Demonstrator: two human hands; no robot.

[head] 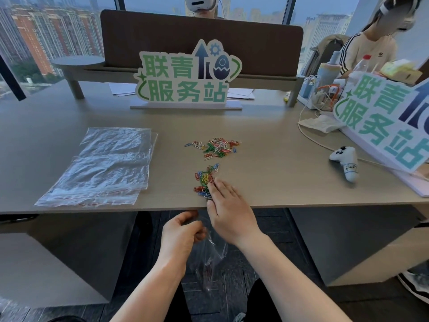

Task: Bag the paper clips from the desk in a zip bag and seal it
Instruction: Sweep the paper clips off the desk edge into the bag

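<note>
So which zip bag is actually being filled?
Not the flat stack of zip bags on the desk. Look below the desk's front edge: the left hand holds a hanging zip bag with clips already inside.

An office in a high-rise building. A long shared desk (267, 135) carries a brown privacy divider (202, 40), standing cut-out signs (188, 77), loose papers (120, 89) and charging cables (308, 133). Full-height windows (46, 31) overlook apartment towers. Two seated people wearing headsets occupy neighbouring places.
</note>
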